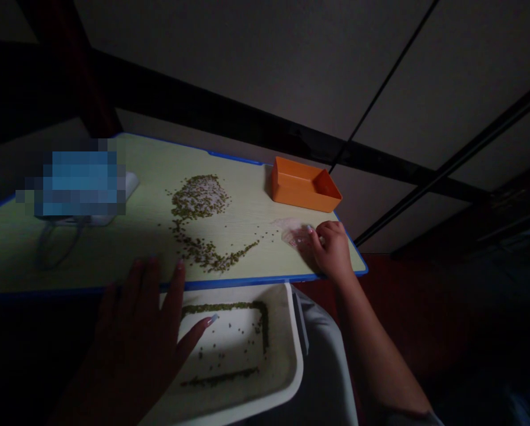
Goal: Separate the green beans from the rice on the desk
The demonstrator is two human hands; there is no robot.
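A pile of green beans mixed with pale grains (199, 201) lies in the middle of a pale table (127, 236) with a blue edge, and a trail of beans (211, 254) runs toward the near edge. My left hand (135, 331) is flat, fingers spread, at the table's near edge over a white tray (286, 361) that holds green beans along its inner rim. My right hand (331, 248) is curled, fingertips pressed on a small patch of pale grains (289, 228) near the right edge.
An orange box (304, 184) stands at the table's far right corner. A blurred blue object on a white base (113, 195) with a looped cable (55, 245) sits at the left. Dark floor and rails lie beyond the table.
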